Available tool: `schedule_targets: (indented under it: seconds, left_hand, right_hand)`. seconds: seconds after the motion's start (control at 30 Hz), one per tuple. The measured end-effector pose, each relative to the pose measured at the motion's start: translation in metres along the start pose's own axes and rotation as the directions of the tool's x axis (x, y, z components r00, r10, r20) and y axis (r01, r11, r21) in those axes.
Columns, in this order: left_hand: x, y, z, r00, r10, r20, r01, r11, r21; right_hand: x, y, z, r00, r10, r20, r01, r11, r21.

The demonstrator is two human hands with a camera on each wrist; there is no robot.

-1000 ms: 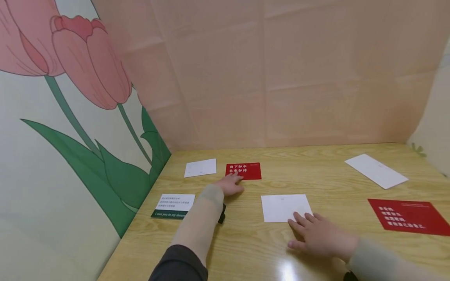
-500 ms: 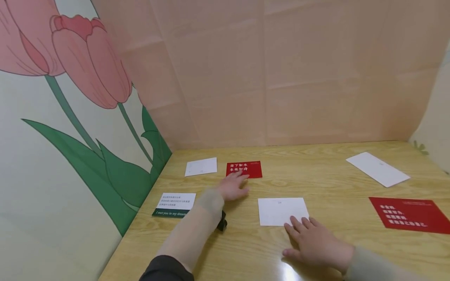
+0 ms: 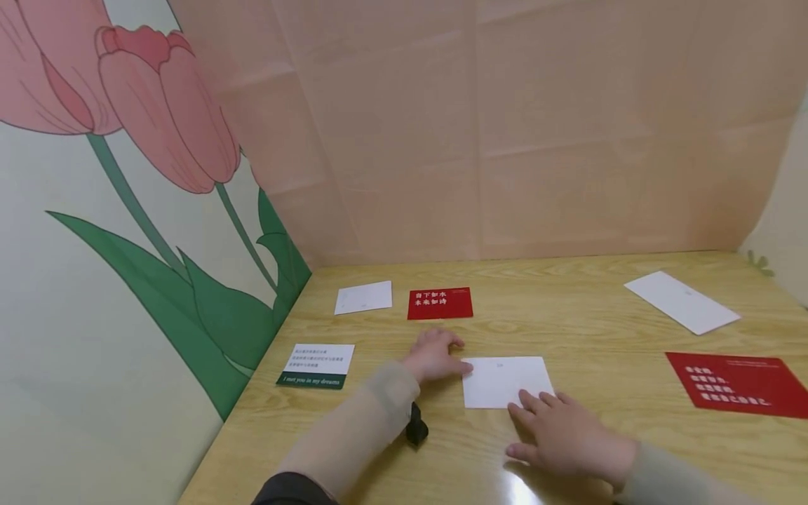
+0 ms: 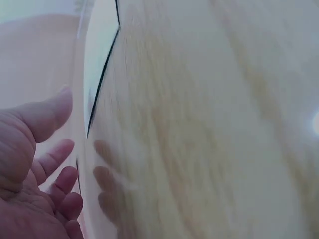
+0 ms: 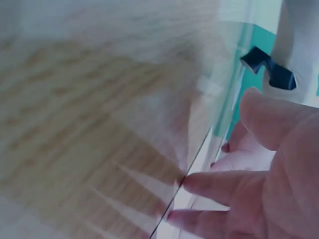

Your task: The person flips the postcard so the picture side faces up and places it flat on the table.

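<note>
A plain white card (image 3: 501,382) with a tiny mark near its top edge lies flat on the wooden table (image 3: 543,287) between both hands. My right hand (image 3: 564,435) has its fingers spread, fingertips resting on the card's lower right corner. My left hand (image 3: 434,356) is at the card's left side, its thumb tip right at the upper left corner and its fingers loosely bent, holding nothing. In the left wrist view the left hand's thumb (image 4: 55,114) points toward the white card (image 4: 99,59). In the right wrist view two fingers (image 5: 219,186) reach the card's edge.
Beyond the left hand lie a red card (image 3: 440,304) with white writing and a white card (image 3: 363,298). A white-and-green card (image 3: 317,366) lies left. On the right are a white card (image 3: 683,301) and a larger red card (image 3: 738,384). A pinkish sheet (image 3: 505,140) hangs behind.
My left hand has moved off the far red card, back and right to the white card's left edge. The white card has slid slightly left and nearer with my right hand.
</note>
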State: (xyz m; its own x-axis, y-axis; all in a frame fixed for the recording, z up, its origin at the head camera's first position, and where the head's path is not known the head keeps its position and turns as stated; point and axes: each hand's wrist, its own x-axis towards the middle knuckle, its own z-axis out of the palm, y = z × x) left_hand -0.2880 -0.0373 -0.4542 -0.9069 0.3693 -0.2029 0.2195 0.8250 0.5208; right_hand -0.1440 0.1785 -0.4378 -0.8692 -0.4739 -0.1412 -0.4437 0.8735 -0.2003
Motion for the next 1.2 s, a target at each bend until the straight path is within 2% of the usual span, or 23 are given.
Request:
schedule_targets:
  seconds: [0.17,0.23,0.3,0.37,0.43,0.53,0.77,1.07,1.2]
  left_hand:
    - [-0.001,0.002,0.003,0.999,-0.036,0.012,0.037,0.996,-0.076]
    - [-0.002,0.002,0.003,0.999,-0.047,0.017,0.048,0.993,-0.106]
    - [-0.004,0.001,0.003,0.998,-0.053,0.019,0.055,0.991,-0.119]
    - [-0.006,0.001,0.003,0.998,-0.065,0.022,0.067,0.989,-0.133]
    - [-0.007,0.000,0.003,0.997,-0.075,0.025,0.078,0.987,-0.139]
    - [-0.008,-0.001,0.005,0.995,-0.092,0.028,0.095,0.983,-0.154]
    - [-0.005,-0.002,0.008,0.994,-0.104,0.022,0.106,0.982,-0.158]
    - [-0.009,0.002,0.008,0.996,-0.091,0.019,0.093,0.991,-0.098]
    - [-0.009,0.003,0.008,0.996,-0.093,0.014,0.094,0.992,-0.081]
  right_hand:
    - [0.011,0.017,-0.006,0.994,-0.040,-0.106,0.050,0.995,0.091]
    - [0.017,0.028,-0.011,0.992,-0.027,-0.123,0.046,0.988,0.148]
    - [0.023,0.039,-0.016,0.992,0.017,-0.125,0.012,0.972,0.233]
    - [0.029,0.049,-0.020,0.992,0.075,-0.105,-0.036,0.941,0.335]
    - [0.034,0.061,-0.022,0.988,0.135,-0.077,-0.089,0.897,0.434]
    - [0.041,0.075,-0.023,0.980,0.190,-0.054,-0.137,0.853,0.504]
    - [0.051,0.093,-0.020,0.973,0.230,-0.032,-0.177,0.823,0.540]
    - [0.058,0.094,-0.021,0.964,0.264,0.039,-0.242,0.804,0.543]
    - [0.059,0.094,-0.019,0.962,0.270,0.050,-0.254,0.807,0.533]
